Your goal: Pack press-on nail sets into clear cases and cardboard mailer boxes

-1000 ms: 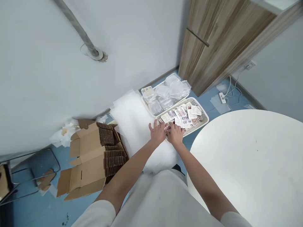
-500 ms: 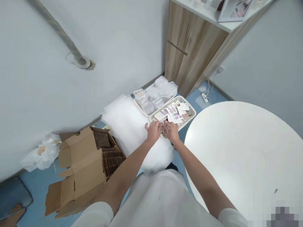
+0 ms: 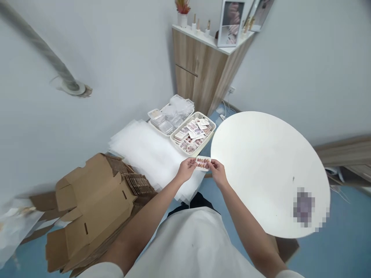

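Note:
Between my two hands is a small white card of press-on nails [image 3: 203,163], with two rows of brownish and gold nails facing up. My left hand [image 3: 187,170] pinches its left edge, and my right hand [image 3: 218,172] pinches the right edge. Just beyond, a white plastic basket [image 3: 213,129] holds many similar nail cards [image 3: 191,135], some face up and some turned over. Behind it to the left, a second basket [image 3: 155,126] is heaped with clear plastic boxes [image 3: 167,127].
White foam sheets [image 3: 142,148] are stacked left of my hands. Flattened cardboard boxes [image 3: 95,200] stand at the left. A round white table [image 3: 261,166] stands close on the right. A wooden cabinet [image 3: 199,73] with picture frames [image 3: 231,23] on top is at the back.
My hands have come back from the basket, toward my body, with the nail card now held up between them. The view has turned to the right.

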Demonstrator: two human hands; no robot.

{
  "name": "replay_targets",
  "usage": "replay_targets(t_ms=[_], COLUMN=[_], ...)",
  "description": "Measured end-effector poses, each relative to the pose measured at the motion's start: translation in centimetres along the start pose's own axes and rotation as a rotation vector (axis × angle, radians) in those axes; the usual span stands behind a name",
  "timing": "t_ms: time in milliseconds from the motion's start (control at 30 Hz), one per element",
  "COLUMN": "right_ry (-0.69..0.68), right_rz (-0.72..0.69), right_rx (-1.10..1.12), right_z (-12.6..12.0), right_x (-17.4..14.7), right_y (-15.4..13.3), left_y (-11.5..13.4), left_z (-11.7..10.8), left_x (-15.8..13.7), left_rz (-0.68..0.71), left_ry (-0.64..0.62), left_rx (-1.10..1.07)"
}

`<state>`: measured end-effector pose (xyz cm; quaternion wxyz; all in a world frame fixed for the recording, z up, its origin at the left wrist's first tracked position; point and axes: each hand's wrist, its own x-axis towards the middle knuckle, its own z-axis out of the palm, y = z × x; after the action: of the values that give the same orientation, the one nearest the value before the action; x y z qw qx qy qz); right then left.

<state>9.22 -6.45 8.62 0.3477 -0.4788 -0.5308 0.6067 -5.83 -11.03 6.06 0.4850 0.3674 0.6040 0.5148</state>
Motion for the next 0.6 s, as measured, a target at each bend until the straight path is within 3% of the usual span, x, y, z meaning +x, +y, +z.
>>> replay_targets(t_ms=[133, 300, 600], right_ry=[0.114, 0.217, 0.098], right_rz=[0.050, 0.082, 0.087], right_rx=[0.044, 0.078, 0.027], right_z=[-2.5, -5.0, -6.7], right_x=[-3.6, -5.7, -1.9], right_y=[0.7, 0.8, -1.3], left_y=[0.2, 0.5, 1.8], left_z=[2.7, 4.9, 5.4], left_x=[-2.2, -2.9, 0.2], left_rz=[-0.066, -0.170, -0.120], left_ry=[-0.157, -0.250, -0.077], left_rx=[-0.049, -0.075, -0.038])
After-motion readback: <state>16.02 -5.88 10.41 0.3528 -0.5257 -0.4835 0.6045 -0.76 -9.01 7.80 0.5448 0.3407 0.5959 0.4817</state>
